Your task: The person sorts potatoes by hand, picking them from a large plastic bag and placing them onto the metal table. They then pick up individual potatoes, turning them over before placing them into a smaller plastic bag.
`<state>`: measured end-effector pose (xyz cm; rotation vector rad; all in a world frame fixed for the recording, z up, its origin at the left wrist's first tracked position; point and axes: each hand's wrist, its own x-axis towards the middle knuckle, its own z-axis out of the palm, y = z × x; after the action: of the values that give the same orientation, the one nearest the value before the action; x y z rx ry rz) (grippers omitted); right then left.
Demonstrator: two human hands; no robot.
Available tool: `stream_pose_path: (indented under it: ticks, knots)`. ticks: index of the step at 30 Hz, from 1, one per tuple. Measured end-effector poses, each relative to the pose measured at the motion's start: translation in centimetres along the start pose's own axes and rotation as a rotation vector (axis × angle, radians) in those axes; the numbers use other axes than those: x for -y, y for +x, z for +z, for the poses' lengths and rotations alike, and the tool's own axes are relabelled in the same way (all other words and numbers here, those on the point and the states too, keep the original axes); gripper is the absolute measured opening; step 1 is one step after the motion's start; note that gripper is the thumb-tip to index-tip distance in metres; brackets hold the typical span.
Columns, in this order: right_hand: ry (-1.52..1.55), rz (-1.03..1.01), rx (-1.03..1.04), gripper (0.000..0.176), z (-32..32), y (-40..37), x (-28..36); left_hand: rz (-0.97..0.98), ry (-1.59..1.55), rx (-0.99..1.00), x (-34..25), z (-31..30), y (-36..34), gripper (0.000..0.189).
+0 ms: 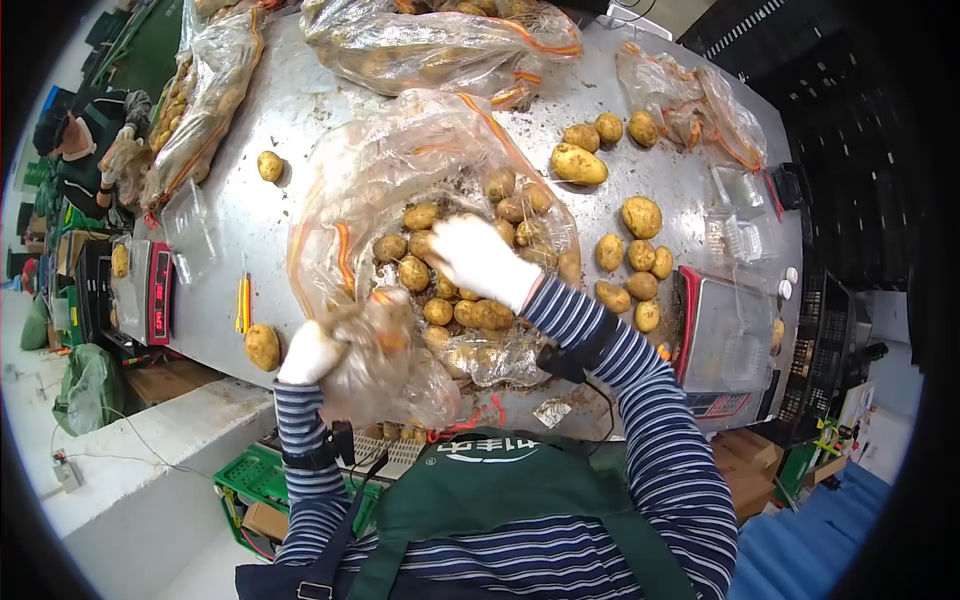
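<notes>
A large clear plastic bag [385,150] with orange edging lies spread open on the metal table, holding several potatoes [412,273]. My left hand [310,355], in a white glove, is closed on the gathered near-left edge of this bag, where the film is smeared by motion. Inside the opening, my right hand [482,262], also gloved, reaches over the heap with its fingers around a brownish potato [422,246]; the fingertips are partly hidden. Loose potatoes [641,217] lie in a group to the right of the bag. One more potato [262,347] sits beside my left hand.
Filled potato bags [440,50] lie at the far side and far left. A red-edged scale [735,335] with a clear tray stands right, another scale [160,293] left. An orange pen-like tool [243,300] lies left. A co-worker [90,150] handles a bag at the far left.
</notes>
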<state>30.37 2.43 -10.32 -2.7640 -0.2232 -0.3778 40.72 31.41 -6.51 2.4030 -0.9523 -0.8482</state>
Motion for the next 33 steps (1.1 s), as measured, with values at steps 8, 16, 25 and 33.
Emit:
stream_pose_path:
  ticks: [8, 16, 25, 33]
  knots:
    - [-0.13, 0.304, 0.073, 0.022, 1.8, -7.4, -2.5, -0.047, 0.095, 0.467, -0.7, 6.7, -4.9, 0.033]
    - [-0.132, -0.018, 0.195, 0.014, 6.5, 1.3, 0.5, -0.135, 0.255, 0.317, -3.2, 5.5, -7.4, 0.037]
    - [0.019, 0.293, 0.19, 0.034, 6.1, 1.8, -0.7, -0.062, -0.161, 0.088, 0.5, 5.6, -9.4, 0.042]
    - [1.887, 0.618, -0.141, 0.061, -4.2, -10.4, 6.4, 0.085, -1.421, -0.445, -3.9, 5.6, -7.3, 0.052]
